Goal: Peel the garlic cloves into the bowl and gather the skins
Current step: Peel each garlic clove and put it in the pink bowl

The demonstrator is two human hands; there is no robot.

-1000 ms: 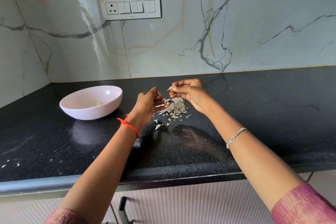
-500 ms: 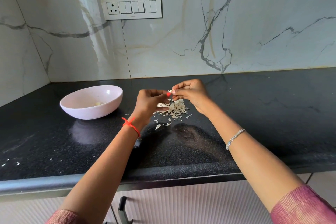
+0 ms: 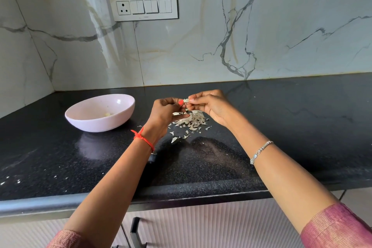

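A small garlic clove [image 3: 186, 101] is pinched between the fingertips of my right hand [image 3: 211, 105] above the counter. My left hand [image 3: 166, 109] meets it from the left, its thumb and fingers pinching the clove's skin. Directly under both hands lies a heap of pale garlic skins [image 3: 191, 121] on the black countertop [image 3: 281, 127], with a few loose flakes nearer me. A pale pink bowl [image 3: 96, 125] stands to the left of the hands and holds a peeled clove [image 3: 107, 114].
The marble wall with a switch plate [image 3: 144, 7] rises behind the counter. White specks [image 3: 12, 181] dot the counter's near left. A cabinet front with a dark handle [image 3: 134, 233] lies below the counter edge.
My left hand has risen from the skin heap and come up to the clove in my right hand; the two hands now meet at it.
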